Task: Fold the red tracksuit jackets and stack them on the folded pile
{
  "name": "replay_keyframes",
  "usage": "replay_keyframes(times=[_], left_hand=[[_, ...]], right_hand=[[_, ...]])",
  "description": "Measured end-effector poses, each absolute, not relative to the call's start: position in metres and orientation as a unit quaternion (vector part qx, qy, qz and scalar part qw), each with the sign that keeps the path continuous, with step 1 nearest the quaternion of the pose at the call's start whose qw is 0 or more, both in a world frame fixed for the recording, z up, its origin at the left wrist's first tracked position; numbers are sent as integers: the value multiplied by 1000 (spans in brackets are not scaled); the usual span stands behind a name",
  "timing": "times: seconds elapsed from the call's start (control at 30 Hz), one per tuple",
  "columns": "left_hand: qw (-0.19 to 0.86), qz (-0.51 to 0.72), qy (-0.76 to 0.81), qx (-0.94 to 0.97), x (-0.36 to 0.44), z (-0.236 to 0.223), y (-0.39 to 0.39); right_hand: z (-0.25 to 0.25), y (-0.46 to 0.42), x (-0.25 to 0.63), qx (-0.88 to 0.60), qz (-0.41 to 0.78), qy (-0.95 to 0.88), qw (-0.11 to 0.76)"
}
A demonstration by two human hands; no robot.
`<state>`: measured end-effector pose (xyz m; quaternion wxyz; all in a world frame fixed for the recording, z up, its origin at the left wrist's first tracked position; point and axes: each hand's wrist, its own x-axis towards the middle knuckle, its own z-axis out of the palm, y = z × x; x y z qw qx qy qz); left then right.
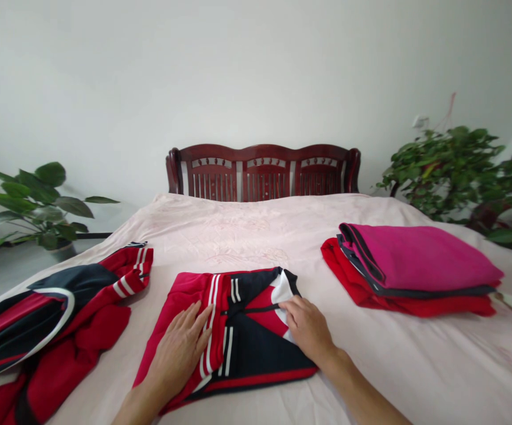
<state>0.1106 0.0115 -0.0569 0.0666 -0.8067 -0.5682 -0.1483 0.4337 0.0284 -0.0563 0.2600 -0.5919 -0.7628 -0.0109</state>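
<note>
In front of me on the bed lies a folded jacket (pixel 260 348) in red and navy, with white stripes and a white collar patch near its right end. My left hand (pixel 185 339) rests flat on its red left part, fingers stretched across the striped band. At the collar end, my right hand (pixel 309 327) lies on the jacket's right edge, fingertips touching the white patch and the dark zip line. Both hands look open, though the right fingers are slightly bent. A crumpled red and navy garment (pixel 87 330) with white trim lies to the left, apart from my hands.
A stack of folded clothes (pixel 424 260), magenta on top with dark and red layers below, sits on the right. Pale pink bedding (pixel 238 236) covers the bed up to a dark wooden headboard (pixel 264 171). Potted plants (pixel 38 203) stand at both sides.
</note>
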Motion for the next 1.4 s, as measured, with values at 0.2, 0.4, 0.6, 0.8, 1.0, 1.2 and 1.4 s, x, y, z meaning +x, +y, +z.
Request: replay_keyframes(times=[0.2, 0.4, 0.6, 0.8, 1.0, 1.2, 1.4], left_hand=[[76, -165, -561, -808, 109, -61, 12], [77, -163, -560, -808, 110, -60, 12], [72, -150, -565, -808, 110, -58, 12], [70, -154, -568, -806, 110, -58, 11], [68, -161, -564, -807, 110, -58, 12], [61, -162, -568, -805, 111, -56, 11], [67, -163, -568, -804, 111, -58, 12]], right_hand=[[-55, 29, 434, -587, -10, -767, 258], [-56, 29, 434, -585, -8, -767, 263], [-56, 29, 434, -588, -8, -766, 262], [-54, 28, 433, -593, -6, -765, 252], [-51, 27, 431, -597, -9, -762, 249], [-50, 26, 431, -596, -6, -763, 249], [-51, 27, 432, -594, -2, -763, 255]])
